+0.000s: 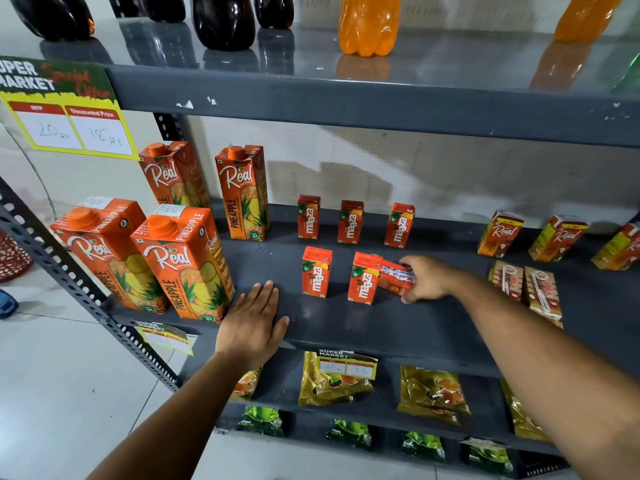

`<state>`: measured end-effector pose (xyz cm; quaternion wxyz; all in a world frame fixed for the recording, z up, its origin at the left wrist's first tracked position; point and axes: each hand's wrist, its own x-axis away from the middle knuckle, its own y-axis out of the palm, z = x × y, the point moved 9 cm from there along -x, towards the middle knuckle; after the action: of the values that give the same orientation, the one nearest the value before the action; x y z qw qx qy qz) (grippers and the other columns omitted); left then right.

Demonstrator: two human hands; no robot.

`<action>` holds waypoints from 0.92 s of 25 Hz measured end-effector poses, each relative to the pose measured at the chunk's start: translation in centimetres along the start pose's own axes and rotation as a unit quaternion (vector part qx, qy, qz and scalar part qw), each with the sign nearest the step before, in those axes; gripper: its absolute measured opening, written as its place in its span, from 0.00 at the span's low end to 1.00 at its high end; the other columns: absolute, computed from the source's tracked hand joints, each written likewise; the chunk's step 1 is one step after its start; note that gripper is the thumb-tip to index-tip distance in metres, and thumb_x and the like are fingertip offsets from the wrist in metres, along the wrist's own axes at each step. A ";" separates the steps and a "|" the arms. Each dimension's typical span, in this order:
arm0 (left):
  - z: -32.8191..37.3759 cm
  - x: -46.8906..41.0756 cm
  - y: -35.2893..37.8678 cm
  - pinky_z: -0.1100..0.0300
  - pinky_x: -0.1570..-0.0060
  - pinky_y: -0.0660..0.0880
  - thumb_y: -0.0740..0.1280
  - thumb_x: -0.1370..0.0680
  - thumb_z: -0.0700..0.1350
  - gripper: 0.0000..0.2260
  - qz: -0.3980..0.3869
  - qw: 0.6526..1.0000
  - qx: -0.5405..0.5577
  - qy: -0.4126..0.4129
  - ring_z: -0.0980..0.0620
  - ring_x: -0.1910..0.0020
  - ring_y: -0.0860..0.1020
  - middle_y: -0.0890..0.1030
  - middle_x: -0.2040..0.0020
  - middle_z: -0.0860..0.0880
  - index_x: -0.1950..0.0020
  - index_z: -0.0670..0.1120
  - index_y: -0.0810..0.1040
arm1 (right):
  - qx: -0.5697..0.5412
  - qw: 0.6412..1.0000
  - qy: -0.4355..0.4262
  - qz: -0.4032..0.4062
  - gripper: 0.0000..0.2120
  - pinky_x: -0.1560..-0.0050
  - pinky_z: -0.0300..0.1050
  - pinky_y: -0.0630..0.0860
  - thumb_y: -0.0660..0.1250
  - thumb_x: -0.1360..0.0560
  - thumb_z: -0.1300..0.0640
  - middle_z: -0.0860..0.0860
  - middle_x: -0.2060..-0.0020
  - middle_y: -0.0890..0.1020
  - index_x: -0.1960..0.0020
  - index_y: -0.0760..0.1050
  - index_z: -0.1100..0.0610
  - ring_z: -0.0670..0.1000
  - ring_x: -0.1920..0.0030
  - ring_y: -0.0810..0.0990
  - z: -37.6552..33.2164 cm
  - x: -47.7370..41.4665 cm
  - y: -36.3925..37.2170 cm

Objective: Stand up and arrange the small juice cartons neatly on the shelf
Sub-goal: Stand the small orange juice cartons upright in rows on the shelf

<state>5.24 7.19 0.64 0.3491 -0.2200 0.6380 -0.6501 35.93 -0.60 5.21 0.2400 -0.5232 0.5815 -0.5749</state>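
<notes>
Small red Maaza juice cartons stand on the dark grey shelf [346,327]: three in a back row [350,221], two upright in front [316,271] [364,278]. A further small carton [394,278] lies tipped on its side, touching the right front carton. My right hand [427,278] grips this tipped carton from the right. My left hand [254,320] rests flat, palm down, on the shelf's front edge, left of the cartons, fingers apart and holding nothing.
Tall Real pineapple cartons [183,265] stand at the shelf's left. Small Real cartons [500,233] stand at the back right, with two lying flat [526,285] in front. Soda bottles [369,24] fill the shelf above; golden packets [334,379] lie below.
</notes>
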 end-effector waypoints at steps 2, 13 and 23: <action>0.0 -0.1 -0.2 0.48 0.30 0.56 0.47 0.23 0.59 0.31 0.004 1.000 0.005 -0.006 0.44 0.27 0.59 0.64 0.26 0.43 0.28 0.40 0.64 | -0.022 1.000 -0.013 -0.010 0.38 0.42 0.52 0.75 0.80 0.39 0.52 0.54 0.40 0.78 0.33 0.68 0.54 0.54 0.44 0.77 0.4 0.6 0.1; 2.0 -0.4 0.3 0.48 0.29 0.55 0.44 0.25 0.59 0.33 0.013 0.998 0.013 -0.058 0.45 0.26 0.58 0.62 0.25 0.43 0.27 0.41 0.62 | 0.045 0.998 -0.014 0.036 0.36 0.39 0.54 0.75 0.77 0.34 0.54 0.58 0.36 0.77 0.30 0.67 0.59 0.58 0.38 0.77 -3.2 -0.4 -1.1; 2.1 -0.4 0.4 0.46 0.30 0.58 0.45 0.24 0.58 0.32 0.003 0.998 0.008 -0.060 0.43 0.27 0.61 0.65 0.27 0.42 0.28 0.40 0.65 | -0.171 0.955 0.011 0.242 0.33 0.41 0.45 0.70 0.76 0.32 0.56 0.56 0.36 0.75 0.31 0.69 0.57 0.56 0.37 0.74 0.7 3.2 -1.9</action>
<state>7.14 6.06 0.48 0.3904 -0.2538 0.6116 -0.6396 36.07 -3.38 7.81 0.2729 -0.3935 0.7828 -0.3974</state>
